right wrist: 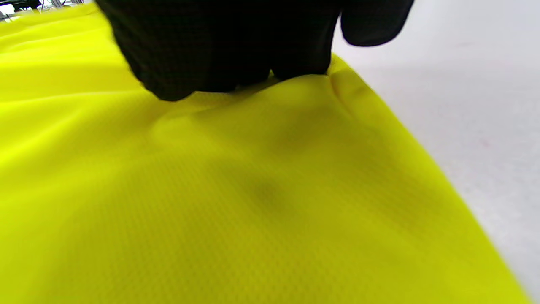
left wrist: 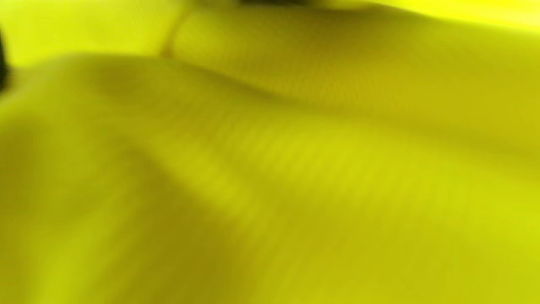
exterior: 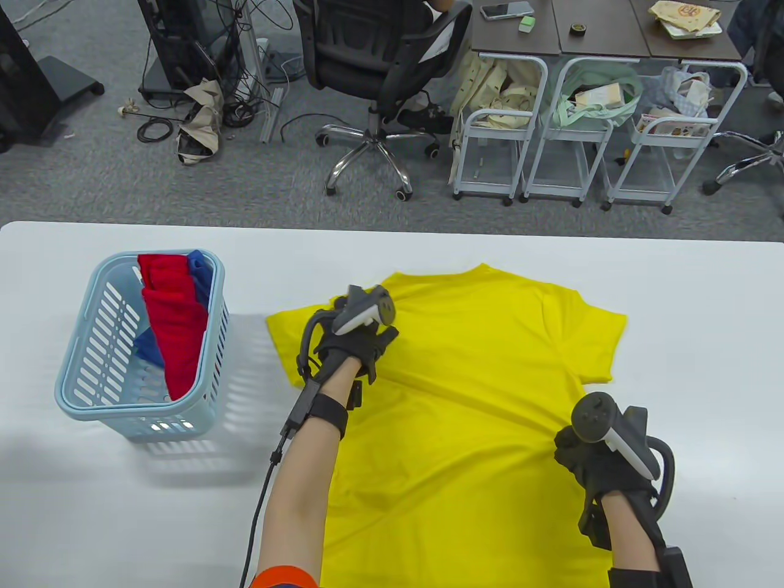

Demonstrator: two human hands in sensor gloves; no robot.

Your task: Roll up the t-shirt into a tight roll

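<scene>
- The t-shirt point(exterior: 465, 416) is lying flat on the table point(exterior: 692, 343), centre to lower frame.
- The basket point(exterior: 79, 392) is sitting left of it, holding folded clothes point(exterior: 177, 331).
- The left hand point(exterior: 352, 346) is resting on its upper-left part; the right hand point(exterior: 591, 465) on its right edge.

Yellow t-shirt point(exterior: 465, 392), unrolled, flat on the white table, collar at far edge

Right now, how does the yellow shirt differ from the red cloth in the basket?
The yellow t-shirt lies spread flat on the table; the red cloth stands bunched inside the blue basket. Both gloved hands, left hand and right hand, rest on the t-shirt; neither touches the red cloth. Both are plain, single-coloured fabric.
</scene>
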